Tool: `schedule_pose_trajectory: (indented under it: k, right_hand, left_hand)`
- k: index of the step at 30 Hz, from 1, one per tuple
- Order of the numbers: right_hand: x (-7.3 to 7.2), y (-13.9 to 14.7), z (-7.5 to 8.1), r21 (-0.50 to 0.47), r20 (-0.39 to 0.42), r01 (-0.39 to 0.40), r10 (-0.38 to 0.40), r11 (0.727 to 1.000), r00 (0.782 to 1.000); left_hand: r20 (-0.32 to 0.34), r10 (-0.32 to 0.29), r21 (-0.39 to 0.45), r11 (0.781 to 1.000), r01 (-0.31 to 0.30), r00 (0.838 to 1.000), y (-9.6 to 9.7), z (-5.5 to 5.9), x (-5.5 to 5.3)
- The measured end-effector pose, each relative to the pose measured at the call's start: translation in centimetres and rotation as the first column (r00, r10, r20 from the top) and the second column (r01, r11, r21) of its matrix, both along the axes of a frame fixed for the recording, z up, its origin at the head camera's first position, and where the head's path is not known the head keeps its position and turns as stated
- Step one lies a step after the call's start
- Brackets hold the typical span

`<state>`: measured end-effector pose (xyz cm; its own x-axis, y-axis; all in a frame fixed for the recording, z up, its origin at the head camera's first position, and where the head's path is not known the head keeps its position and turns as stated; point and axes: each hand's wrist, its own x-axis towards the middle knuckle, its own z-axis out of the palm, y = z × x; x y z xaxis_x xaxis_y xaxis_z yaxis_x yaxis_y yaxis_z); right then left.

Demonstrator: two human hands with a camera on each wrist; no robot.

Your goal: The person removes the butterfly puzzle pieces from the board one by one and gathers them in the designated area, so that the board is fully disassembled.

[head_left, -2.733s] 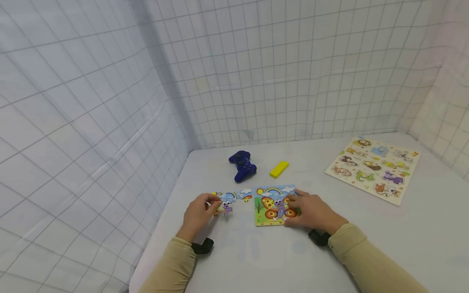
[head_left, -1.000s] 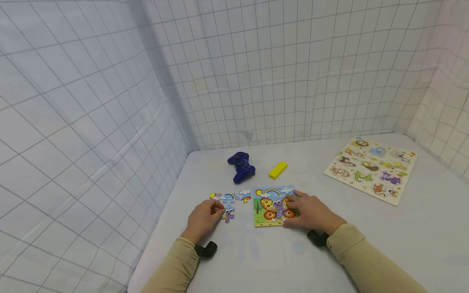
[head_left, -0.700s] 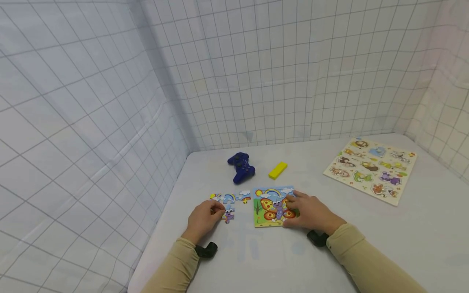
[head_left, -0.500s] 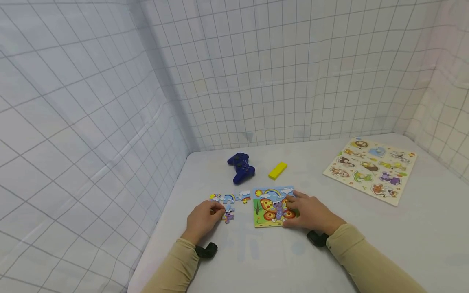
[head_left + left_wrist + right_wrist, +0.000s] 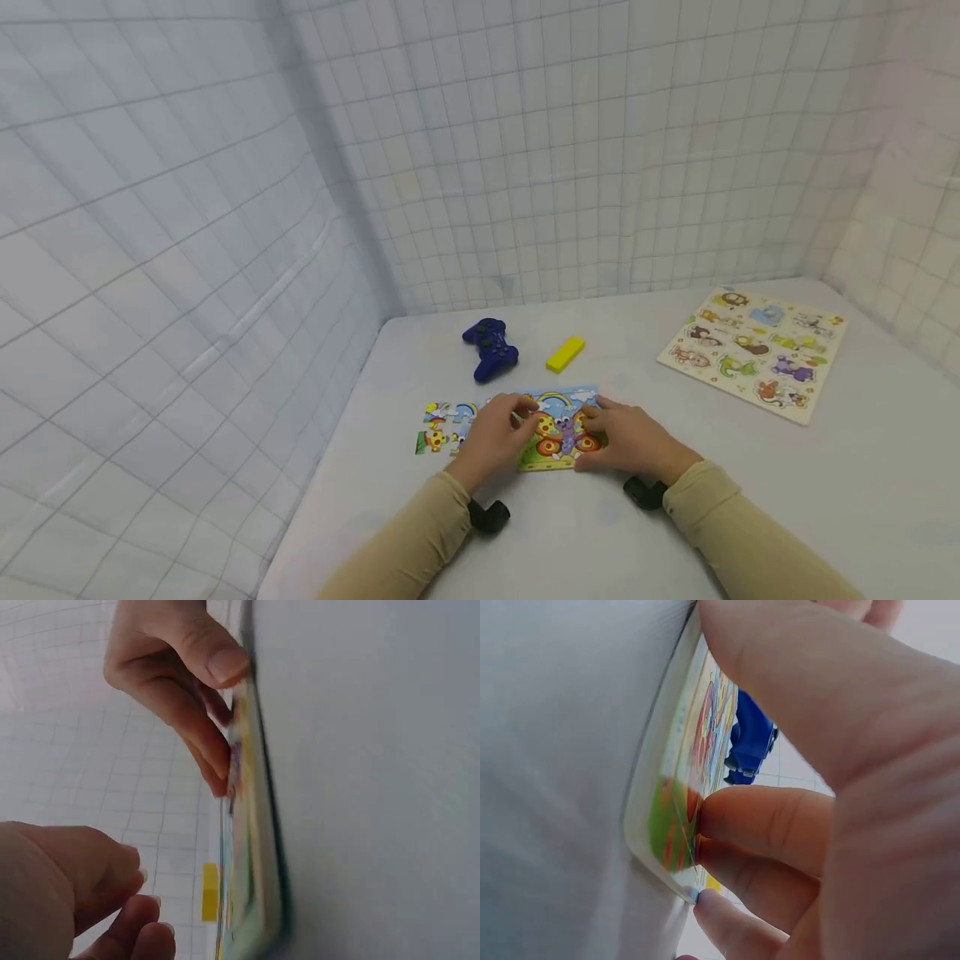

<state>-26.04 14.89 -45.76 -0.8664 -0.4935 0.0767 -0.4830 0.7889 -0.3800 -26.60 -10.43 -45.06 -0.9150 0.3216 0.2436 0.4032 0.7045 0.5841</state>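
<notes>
A jigsaw puzzle board (image 5: 566,446) with a butterfly picture lies on the white table in front of me. My right hand (image 5: 633,437) holds its right side, the thumb at the near edge; in the right wrist view the fingers (image 5: 769,821) bend down onto the board's face and corner. Over the board's left part is my left hand (image 5: 495,437), its fingers loosely bent. Nothing shows between those fingers (image 5: 112,862) in the left wrist view, where they stand apart from the board. Several loose puzzle pieces (image 5: 432,438) lie left of the board, partly hidden by the left hand.
A dark blue game controller (image 5: 491,348) and a yellow block (image 5: 566,354) lie behind the board. Farther right is a large wooden animal puzzle (image 5: 753,350). Grid-patterned cloth walls (image 5: 525,167) bound the table at the back and sides.
My left hand has left the loose pieces and moved right, over the board's left part. Loose pieces it covered now show on the table. The right hand stays on the board.
</notes>
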Motion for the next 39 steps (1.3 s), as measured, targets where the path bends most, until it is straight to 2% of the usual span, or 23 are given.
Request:
schedule_pose_trajectory:
  k: [2,4,7,10,18,25,28,32,39]
  right_hand:
    - [-0.1,-0.1,-0.1,-0.012,0.005,-0.004,0.004,1.0,1.0]
    - [-0.2,-0.2,-0.2,-0.026,0.011,-0.003,0.003,1.0,1.0]
    - [-0.2,-0.2,-0.2,-0.051,0.033,0.003,-0.001,0.999,0.999]
    - [-0.1,-0.1,-0.1,-0.06,0.047,0.018,-0.015,0.998,0.999]
    - [0.3,0.3,-0.9,-0.112,0.042,0.03,-0.025,0.993,0.999]
    - [0.2,1.1,-1.9,-0.184,-0.02,-0.029,0.026,0.983,0.999]
    - [0.1,1.3,-2.0,-0.219,-0.014,-0.038,0.036,0.975,0.999]
    - [-0.2,1.7,-1.8,-0.226,-0.011,-0.007,0.005,0.974,1.0]
    - [-0.4,2.0,-2.1,-0.251,-0.003,-0.01,0.01,0.968,1.0]
  left_hand:
    - [0.044,-0.026,-0.02,0.999,0.027,0.999,1.4,0.4,-0.7]
    - [0.069,-0.045,-0.062,0.997,0.049,0.997,2.7,0.3,-1.5]
    - [0.078,-0.068,-0.111,0.991,0.077,0.995,3.8,-0.7,-2.8]
    - [0.069,-0.075,-0.125,0.989,0.083,0.995,4.3,-1.6,-3.4]
    - [0.037,-0.074,-0.095,0.992,0.077,0.997,4.4,-2.3,-3.0]
    - [0.062,-0.077,-0.043,0.996,0.08,0.995,3.9,-2.3,-3.0]
    - [0.068,-0.088,-0.042,0.995,0.091,0.994,3.8,-2.2,-3.0]
    - [0.066,-0.109,-0.056,0.992,0.113,0.992,3.7,-1.9,-3.2]
    - [0.075,-0.105,-0.068,0.992,0.111,0.992,3.8,-2.1,-2.9]
